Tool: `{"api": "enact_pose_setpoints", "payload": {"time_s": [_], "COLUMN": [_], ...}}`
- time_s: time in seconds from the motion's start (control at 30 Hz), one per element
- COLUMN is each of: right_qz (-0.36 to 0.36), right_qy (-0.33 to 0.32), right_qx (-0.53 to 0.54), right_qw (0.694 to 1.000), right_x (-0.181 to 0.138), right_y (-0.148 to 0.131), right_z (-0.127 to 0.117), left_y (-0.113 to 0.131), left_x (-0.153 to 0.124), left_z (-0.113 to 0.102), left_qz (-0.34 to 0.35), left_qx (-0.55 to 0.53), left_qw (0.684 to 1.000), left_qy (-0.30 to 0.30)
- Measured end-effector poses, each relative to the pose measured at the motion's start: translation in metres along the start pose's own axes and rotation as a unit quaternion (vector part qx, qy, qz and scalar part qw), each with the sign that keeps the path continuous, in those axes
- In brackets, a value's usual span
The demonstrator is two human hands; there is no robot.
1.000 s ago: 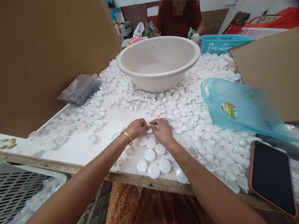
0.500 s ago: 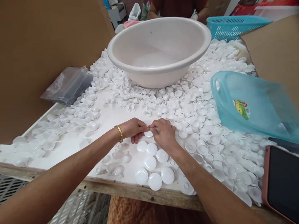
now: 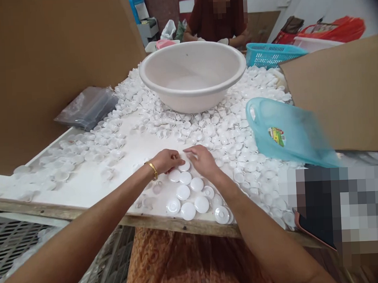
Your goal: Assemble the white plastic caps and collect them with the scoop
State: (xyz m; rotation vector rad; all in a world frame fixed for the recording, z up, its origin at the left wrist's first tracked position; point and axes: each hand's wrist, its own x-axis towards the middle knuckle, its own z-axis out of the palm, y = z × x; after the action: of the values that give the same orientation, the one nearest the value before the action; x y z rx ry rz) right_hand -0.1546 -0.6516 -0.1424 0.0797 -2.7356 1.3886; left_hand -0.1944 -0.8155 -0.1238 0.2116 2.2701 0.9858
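Note:
My left hand, with a gold bangle at its wrist, is closed on a small white plastic disc, the thumb over its edge. Just to the right, my right hand has its index finger stretched out and the thumb apart, with nothing visible between them. Its other fingers are partly hidden. Several similar white discs lie flat between my forearms, near the table's front edge. Some show a smooth face, while another disc shows a raised ring.
A large white basin stands among heaped small white cup-like pieces. Right are a blue plastic basket piece, cardboard and a phone. A plastic-wrapped pack lies left. Another person sits opposite.
My right hand has come away from the disc, and its fingers have spread. My left hand still holds the disc. The view has tilted up and shifted right.

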Motion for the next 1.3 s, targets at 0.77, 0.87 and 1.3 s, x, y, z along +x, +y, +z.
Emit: {"api": "enact_pose_setpoints", "payload": {"time_s": [0.77, 0.87, 1.3], "right_qz": [-0.017, -0.008, -0.137], "right_qy": [0.04, -0.006, -0.149], "right_qx": [-0.107, 0.055, 0.039], "right_qw": [0.993, 0.998, 0.978], "right_x": [-0.045, -0.024, 0.041], "right_y": [0.007, -0.025, -0.069], "right_z": [-0.048, -0.032, 0.098], "left_y": [0.047, 0.028, -0.073], "left_x": [-0.024, -0.037, -0.045], "left_z": [0.061, 0.033, -0.052], "left_qz": [0.17, 0.161, 0.023], "left_qx": [0.219, 0.027, -0.294], "left_qw": [0.946, 0.967, 0.905], "left_qy": [0.165, 0.193, 0.308]}}
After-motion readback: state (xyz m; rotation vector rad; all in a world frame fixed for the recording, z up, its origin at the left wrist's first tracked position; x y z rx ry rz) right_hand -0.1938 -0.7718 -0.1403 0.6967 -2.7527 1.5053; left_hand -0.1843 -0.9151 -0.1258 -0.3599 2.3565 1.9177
